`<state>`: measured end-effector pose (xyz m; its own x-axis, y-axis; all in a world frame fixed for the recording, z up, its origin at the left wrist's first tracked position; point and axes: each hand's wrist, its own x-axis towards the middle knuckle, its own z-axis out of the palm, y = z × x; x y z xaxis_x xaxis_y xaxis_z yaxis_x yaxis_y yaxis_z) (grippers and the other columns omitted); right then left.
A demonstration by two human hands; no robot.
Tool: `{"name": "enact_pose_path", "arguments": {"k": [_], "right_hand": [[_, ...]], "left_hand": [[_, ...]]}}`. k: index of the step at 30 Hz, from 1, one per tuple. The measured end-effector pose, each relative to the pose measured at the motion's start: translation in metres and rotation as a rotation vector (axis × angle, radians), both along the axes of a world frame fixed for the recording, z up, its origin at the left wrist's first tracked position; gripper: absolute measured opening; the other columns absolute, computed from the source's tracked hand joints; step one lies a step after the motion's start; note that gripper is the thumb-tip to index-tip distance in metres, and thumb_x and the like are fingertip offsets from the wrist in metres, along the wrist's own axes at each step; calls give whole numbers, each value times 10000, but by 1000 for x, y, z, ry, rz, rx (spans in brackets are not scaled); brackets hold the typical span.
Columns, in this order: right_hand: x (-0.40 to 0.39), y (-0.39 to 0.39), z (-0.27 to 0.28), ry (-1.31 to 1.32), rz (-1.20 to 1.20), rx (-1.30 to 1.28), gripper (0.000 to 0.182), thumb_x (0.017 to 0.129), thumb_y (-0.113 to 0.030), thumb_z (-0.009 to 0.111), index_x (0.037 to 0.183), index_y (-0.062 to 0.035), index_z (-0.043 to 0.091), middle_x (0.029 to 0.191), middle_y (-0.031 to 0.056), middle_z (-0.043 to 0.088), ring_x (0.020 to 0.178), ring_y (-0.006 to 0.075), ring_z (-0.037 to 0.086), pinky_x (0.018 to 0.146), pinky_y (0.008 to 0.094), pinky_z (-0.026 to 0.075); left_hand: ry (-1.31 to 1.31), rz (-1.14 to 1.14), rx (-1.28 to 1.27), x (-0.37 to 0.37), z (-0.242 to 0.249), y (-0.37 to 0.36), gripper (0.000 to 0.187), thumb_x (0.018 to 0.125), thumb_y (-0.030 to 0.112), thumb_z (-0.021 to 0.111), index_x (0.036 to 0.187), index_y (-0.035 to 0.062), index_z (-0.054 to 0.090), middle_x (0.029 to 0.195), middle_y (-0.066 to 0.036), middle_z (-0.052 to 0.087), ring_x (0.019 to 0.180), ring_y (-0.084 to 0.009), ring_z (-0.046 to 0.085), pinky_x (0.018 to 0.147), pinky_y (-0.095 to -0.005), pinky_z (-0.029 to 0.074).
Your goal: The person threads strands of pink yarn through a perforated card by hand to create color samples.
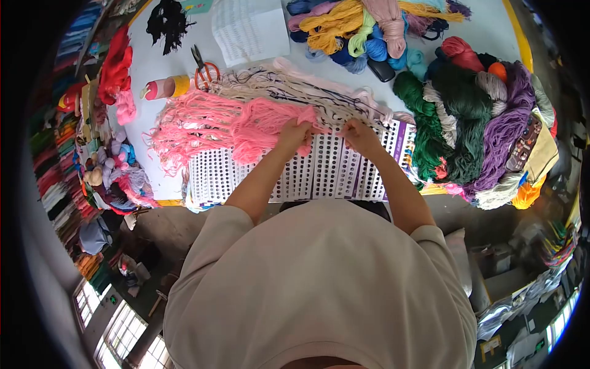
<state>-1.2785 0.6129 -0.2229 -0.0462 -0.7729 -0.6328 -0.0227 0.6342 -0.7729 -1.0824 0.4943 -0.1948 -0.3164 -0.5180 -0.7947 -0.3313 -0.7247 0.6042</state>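
Observation:
My left hand (pixel 296 136) is closed on a bundle of pink yarn (pixel 264 126), which spreads left over a white board with rows of holes (pixel 295 178). A short way to the right, my right hand (pixel 361 138) is pinched above the same board. What its fingertips hold, if anything, is too small to make out. Behind both hands, cream and dark strands (pixel 276 83) lie along the board's far edge, some running down to its holes.
Red-handled scissors (pixel 206 75) and a pink-and-yellow thread spool (pixel 166 88) lie back left, near a printed sheet (pixel 251 31). Yellow and blue skeins (pixel 335 27) are heaped at the back. Green skeins (pixel 461 92) and purple skeins (pixel 507 129) crowd the right; red yarn (pixel 115 67) hangs left.

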Motion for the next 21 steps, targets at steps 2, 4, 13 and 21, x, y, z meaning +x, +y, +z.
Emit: {"name": "enact_pose_path", "arguments": {"k": [2,4,13,21], "right_hand": [[-1,1,2,-31,-18,9,210,884,-246,601,894,-54,517,655,43,616,589,111,591,536,263,443],[-3,1,4,-59,-35,19,202,885,-239,598,897,-54,519,661,41,619,589,107,588,540,260,444],[0,5,-13,-140,-85,-113,248,830,-233,682,945,-54,555,667,23,592,587,84,541,539,251,426],[1,-1,15,253,124,-81,298,728,-241,752,917,-74,594,675,20,564,627,168,554,608,321,443]], "left_hand": [[-101,-85,-47,-5,0,0,186,842,192,608,827,7,620,700,-49,625,455,-94,475,413,-238,365],[-78,-121,-58,-8,8,1,202,848,215,625,825,16,609,659,-30,587,463,-86,469,403,-223,342],[48,-332,359,-41,47,18,152,853,161,585,935,51,651,719,-54,623,428,-70,454,389,-205,354],[-239,-401,39,10,43,-21,221,884,254,548,838,43,595,778,-18,600,566,-106,538,494,-265,441]]}}
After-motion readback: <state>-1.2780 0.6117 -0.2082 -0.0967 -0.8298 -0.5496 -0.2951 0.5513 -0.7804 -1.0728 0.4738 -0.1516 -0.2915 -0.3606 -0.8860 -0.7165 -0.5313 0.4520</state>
